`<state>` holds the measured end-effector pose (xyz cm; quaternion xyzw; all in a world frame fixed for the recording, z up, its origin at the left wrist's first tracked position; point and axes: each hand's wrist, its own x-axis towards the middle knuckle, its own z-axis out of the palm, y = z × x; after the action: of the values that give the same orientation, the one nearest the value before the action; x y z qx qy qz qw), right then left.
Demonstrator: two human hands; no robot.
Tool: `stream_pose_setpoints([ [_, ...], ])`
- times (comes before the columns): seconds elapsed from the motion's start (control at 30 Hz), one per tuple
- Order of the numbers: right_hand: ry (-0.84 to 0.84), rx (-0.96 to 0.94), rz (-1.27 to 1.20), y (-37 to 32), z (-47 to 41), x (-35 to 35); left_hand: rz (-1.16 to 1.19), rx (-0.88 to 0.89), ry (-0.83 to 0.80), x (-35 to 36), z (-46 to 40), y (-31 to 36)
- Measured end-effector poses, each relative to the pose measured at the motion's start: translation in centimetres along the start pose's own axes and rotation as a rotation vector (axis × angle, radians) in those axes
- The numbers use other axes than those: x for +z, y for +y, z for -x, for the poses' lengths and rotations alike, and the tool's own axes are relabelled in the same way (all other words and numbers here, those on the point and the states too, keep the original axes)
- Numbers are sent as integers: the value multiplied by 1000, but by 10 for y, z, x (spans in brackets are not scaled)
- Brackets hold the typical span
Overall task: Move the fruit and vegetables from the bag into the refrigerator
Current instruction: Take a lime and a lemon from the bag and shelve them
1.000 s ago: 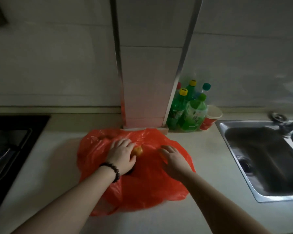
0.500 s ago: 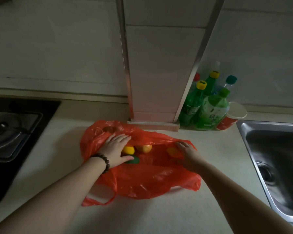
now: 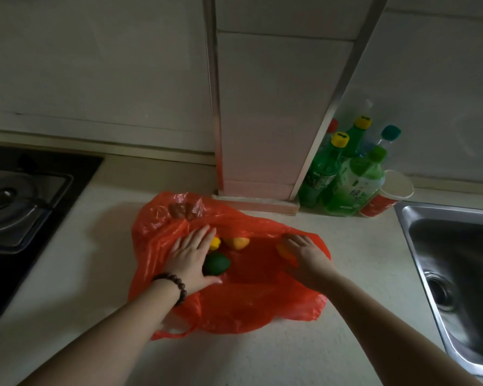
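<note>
My L hand (image 3: 189,256) lies flat, fingers straight, on red bag (image 3: 251,299) w/ green fruit (image 3: 216,263) under thumb; R hand (image 3: 307,256) curls round bag's R edge (orange fruit (image 3: 285,250) beneath).

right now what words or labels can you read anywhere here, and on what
"绿茶", large white characters, only roughly legible: on the label of the front green bottle.
Darker green bottle behind it: label print too small and blurred to read.
Red paper cup: no readable print.
Red bag: no text.
</note>
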<state>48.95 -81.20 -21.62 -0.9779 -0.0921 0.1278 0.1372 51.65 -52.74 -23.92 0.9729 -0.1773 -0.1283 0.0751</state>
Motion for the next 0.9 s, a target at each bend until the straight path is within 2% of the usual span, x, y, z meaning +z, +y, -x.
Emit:
stream_pose_setpoints([
  [0.23, -68, 129, -127, -6, -1, 6, -45, 1, 2, 1, -6, 3],
  [0.4, -37, 214, -235, -5, 3, 14, -87, 19, -15, 6, 1, 13],
  [0.53, -6, 209, -311, -6, 7, 11, -113, 51, 17, 13, 7, 16],
  [0.73, 65, 159, -317, -13, 21, -2, 102, 49, 108, 5, 17, 22],
  [0.9, 181, 97, -301, -32, 31, -20, 231, 64, 288, -16, 24, 27],
])
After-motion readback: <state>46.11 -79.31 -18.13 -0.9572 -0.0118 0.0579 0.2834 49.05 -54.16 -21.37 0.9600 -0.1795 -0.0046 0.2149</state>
